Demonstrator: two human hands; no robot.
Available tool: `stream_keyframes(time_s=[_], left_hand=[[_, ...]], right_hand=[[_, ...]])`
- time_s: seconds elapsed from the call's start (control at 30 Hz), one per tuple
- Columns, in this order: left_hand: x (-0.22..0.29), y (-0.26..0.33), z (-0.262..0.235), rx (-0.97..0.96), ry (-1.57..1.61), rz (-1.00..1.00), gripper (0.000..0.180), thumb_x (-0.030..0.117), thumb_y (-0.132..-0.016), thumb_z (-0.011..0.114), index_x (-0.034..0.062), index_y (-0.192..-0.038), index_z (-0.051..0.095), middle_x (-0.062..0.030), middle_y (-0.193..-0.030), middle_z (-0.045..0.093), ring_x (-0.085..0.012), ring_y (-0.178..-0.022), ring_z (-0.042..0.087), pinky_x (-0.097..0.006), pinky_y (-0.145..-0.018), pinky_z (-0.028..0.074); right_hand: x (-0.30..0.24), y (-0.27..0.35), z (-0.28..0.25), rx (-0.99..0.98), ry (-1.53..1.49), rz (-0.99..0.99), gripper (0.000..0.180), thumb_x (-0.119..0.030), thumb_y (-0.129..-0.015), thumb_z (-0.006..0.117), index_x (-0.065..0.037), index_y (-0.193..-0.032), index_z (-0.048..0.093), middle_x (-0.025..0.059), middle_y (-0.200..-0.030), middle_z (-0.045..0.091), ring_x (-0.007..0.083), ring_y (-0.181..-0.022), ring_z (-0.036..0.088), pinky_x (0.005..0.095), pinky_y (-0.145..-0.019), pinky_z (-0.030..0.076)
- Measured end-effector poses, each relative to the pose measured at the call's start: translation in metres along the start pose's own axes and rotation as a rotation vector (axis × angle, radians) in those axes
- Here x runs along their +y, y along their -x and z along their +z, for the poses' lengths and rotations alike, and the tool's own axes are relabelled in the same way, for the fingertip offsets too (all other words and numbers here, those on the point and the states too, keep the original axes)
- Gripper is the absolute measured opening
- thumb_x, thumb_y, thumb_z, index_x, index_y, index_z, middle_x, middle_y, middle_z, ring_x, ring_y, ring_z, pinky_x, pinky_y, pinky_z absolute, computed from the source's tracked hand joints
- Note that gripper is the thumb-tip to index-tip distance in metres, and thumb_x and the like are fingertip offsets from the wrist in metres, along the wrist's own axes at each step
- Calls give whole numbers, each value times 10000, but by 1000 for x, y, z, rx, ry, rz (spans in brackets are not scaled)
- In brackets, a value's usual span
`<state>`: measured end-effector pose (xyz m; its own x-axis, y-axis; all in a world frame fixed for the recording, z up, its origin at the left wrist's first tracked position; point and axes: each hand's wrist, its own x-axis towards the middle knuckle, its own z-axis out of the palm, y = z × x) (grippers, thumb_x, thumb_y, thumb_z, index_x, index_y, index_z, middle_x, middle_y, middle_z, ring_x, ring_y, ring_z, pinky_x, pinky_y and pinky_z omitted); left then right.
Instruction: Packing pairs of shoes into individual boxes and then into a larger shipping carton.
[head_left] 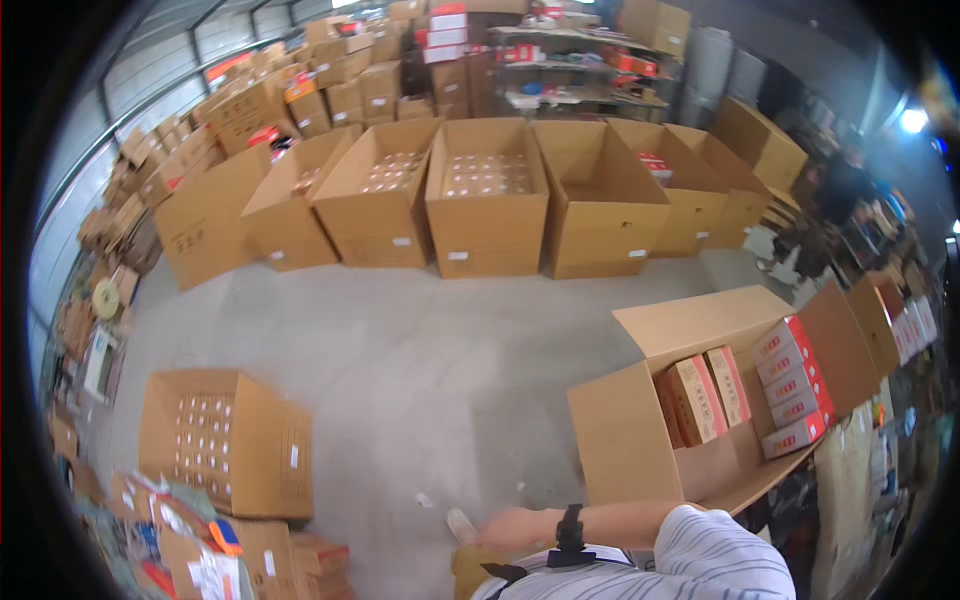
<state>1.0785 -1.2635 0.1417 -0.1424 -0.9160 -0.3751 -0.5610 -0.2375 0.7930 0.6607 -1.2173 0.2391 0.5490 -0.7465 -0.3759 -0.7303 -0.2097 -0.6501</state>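
My right hand [503,530] is low in the middle of the head view, in front of my body, above the grey floor. It is blurred and its fingers do not show clearly, so I cannot tell what it holds, if anything. A dark watch [570,528] circles that wrist, below a white striped sleeve [710,545]. My left hand is out of sight. Nearest on the right stands a large open carton [615,430], its flaps spread. Inside it are brown boxes with a pink stripe [697,402] and a stack of red-and-white boxes [795,390].
A row of tall open cartons [490,235] crosses the far side, some filled with white-topped items. At left, another carton [275,445] holds similar items. Packed shelves [580,70] and piled boxes stand behind. A person [840,200] is at the far right. Grey floor [400,350] lies between.
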Motion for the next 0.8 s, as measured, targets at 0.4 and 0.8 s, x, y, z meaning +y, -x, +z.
stream_keyframes(time_s=[0.4, 0.8], left_hand=[[317, -359, 17, -219, 234, 185, 360, 171, -915, 569, 56, -1249, 498, -43, -1050, 595, -114, -981, 560, -262, -797, 465], [535, -480, 294, -1160, -225, 462, 405, 156, -919, 589, 0, -1278, 487, -112, -1193, 579, -197, -1105, 545, -320, -955, 438]], right_hand=[[92, -30, -135, 579, -221, 335, 304, -230, -862, 534, -116, -1139, 590, 121, -1059, 629, 334, -960, 606, 446, -811, 485], [289, 22, -299, 733, -300, 670, 255, -212, -853, 542, -107, -1071, 623, 120, -1020, 640, 332, -990, 592, 452, -821, 485]])
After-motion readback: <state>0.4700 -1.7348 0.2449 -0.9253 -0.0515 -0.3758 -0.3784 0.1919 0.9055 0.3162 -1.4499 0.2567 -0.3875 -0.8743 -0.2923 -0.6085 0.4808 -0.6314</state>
